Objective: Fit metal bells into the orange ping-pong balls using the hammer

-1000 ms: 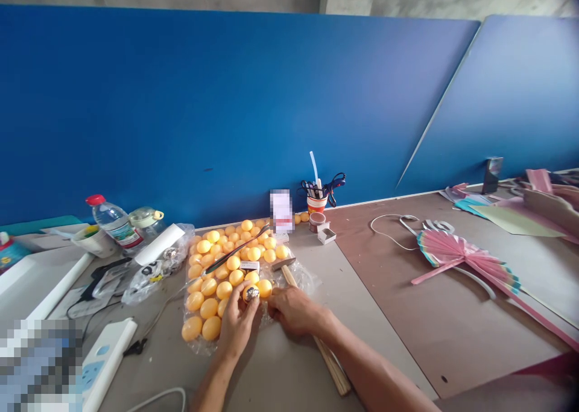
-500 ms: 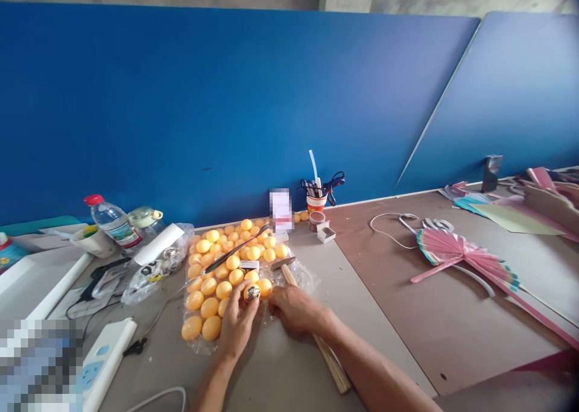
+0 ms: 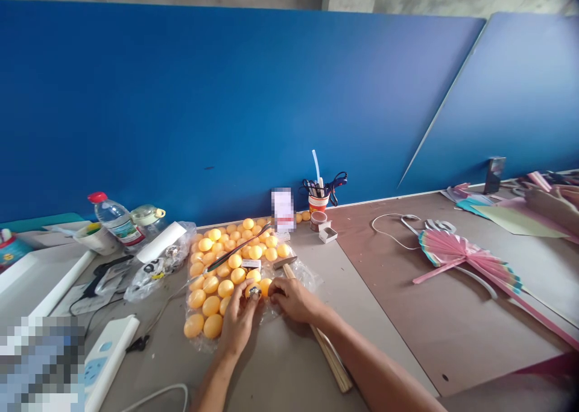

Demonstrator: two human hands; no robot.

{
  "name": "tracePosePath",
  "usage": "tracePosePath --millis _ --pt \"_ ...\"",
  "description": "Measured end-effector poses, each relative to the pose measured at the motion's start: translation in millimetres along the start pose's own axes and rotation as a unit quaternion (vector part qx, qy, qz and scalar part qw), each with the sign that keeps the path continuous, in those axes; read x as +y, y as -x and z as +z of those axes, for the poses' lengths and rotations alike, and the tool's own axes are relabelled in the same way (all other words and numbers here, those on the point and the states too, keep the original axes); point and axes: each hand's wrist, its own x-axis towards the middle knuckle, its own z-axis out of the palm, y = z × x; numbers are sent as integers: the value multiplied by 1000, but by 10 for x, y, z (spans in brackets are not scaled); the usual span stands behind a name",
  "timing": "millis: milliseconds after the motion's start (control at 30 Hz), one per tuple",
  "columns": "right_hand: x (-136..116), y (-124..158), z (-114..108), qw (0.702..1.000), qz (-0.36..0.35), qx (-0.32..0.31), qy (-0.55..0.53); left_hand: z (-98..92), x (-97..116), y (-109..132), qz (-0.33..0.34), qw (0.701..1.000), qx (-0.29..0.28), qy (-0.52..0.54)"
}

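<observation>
Ball (image 3: 248, 285), orange with a silvery piece (image 3: 254, 292) at its near side, sits at the near edge of the bagged orange balls (image 3: 210, 284), clamped between thumb and fingers of the left hand (image 3: 239, 324). The right hand (image 3: 295, 300) curls beside the neighbouring ball (image 3: 265, 286), its fingertips too hidden to tell whether they grip anything. Under the right forearm lies a hammer (image 3: 330, 361).

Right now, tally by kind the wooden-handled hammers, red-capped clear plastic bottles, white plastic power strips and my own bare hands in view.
Wooden-handled hammer: 1
Red-capped clear plastic bottle: 1
White plastic power strip: 1
Bare left hand and bare right hand: 2
Total: 5
</observation>
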Motion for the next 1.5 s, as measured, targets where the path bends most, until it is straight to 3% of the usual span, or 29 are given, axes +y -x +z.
tracePosePath --millis 167,333,800,1067,1233,1500 --pt "36 -46 32 996 40 30 -74 -14 -30 -8 -6 1000 -12 -5" --pt "25 -58 44 986 73 17 -151 -23 -88 -16 20 1000 -16 -7" --pt "0 -70 54 939 92 46 -327 4 -104 -10 -1 999 -33 31" --pt "-18 -66 34 903 95 3 -418 21 -4 -6 -25 997 -28 60" --pt "-14 -62 43 893 109 -23 -437 37 75 26 -43 995 -44 81" --pt "-36 -51 79 896 127 -22 -424 33 30 21 -25 996 -46 69"
